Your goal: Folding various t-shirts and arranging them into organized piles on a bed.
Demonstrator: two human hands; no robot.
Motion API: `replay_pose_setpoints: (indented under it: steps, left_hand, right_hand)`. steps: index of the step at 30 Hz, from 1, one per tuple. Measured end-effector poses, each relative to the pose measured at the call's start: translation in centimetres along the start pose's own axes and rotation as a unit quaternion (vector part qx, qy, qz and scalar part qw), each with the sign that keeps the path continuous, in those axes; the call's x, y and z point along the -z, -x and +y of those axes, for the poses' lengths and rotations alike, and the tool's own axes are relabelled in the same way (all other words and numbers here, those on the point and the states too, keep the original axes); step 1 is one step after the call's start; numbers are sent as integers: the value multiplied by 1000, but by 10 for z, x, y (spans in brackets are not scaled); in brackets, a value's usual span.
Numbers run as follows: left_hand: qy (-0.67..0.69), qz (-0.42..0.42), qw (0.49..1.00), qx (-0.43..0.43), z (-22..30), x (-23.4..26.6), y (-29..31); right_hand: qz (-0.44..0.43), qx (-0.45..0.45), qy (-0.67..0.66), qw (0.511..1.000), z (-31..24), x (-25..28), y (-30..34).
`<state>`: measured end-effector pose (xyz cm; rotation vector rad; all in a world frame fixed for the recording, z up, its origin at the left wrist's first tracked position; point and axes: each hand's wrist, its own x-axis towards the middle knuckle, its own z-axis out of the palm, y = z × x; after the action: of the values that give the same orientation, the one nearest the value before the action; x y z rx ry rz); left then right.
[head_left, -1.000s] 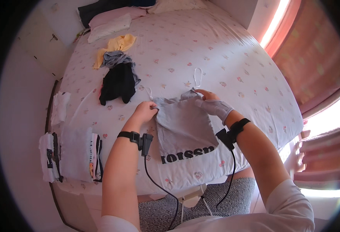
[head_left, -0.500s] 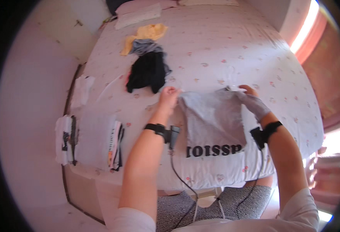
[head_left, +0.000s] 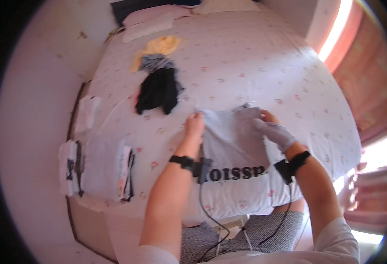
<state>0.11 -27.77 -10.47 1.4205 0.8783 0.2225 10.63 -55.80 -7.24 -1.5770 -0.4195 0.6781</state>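
Note:
A grey T-shirt (head_left: 235, 136) with bold black lettering along its near edge lies folded on the bed in front of me. At its far left corner, my left hand (head_left: 194, 125) is closed, with the fingertips pinching the fabric. My right hand (head_left: 276, 127) grips the far right corner; grey cloth covers the back of this hand and partly hides its fingers. Each wrist wears a black strap with a small cabled device.
Folded clothes (head_left: 103, 169) stand in a row at the bed's left edge, with a white folded piece (head_left: 87, 113) beyond. Farther back lie a crumpled black garment (head_left: 158, 91), a grey one (head_left: 154, 63) and a yellow one (head_left: 162, 45). Pink curtains (head_left: 356, 83) hang at right.
The head view has shifted slightly. Both hands have come a little nearer to me and closer together, still at the T-shirt's far corners.

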Motion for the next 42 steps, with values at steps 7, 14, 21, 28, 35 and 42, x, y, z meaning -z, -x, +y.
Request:
replay_pose_setpoints:
  steps: [7,14,21,28,35,42]
  left_hand:
    - [-14,-89,995,-46,11,-19,20]
    - [355,-172,918,-29,18,8,23]
    - [-99,117,987,50,13,-5,6]
    - [-245,92,961,-85,-35,-10,48]
    - [-69,85,979,-170,-31,-1,52]
    - [-107,76,986,-107,-46,10,61]
  right_hand:
    - [-39,-30,-14,999,-30,1,-8]
    - [-29,29,-219,975,-30,2,-16]
    - [99,-78,96,987,0,5,-20]
    - [-9,-53,77,996,-22,-16,96]
    - [38,-10,89,995,4,-18,95]
    - [-8,-16,128,992,18,-9,104]
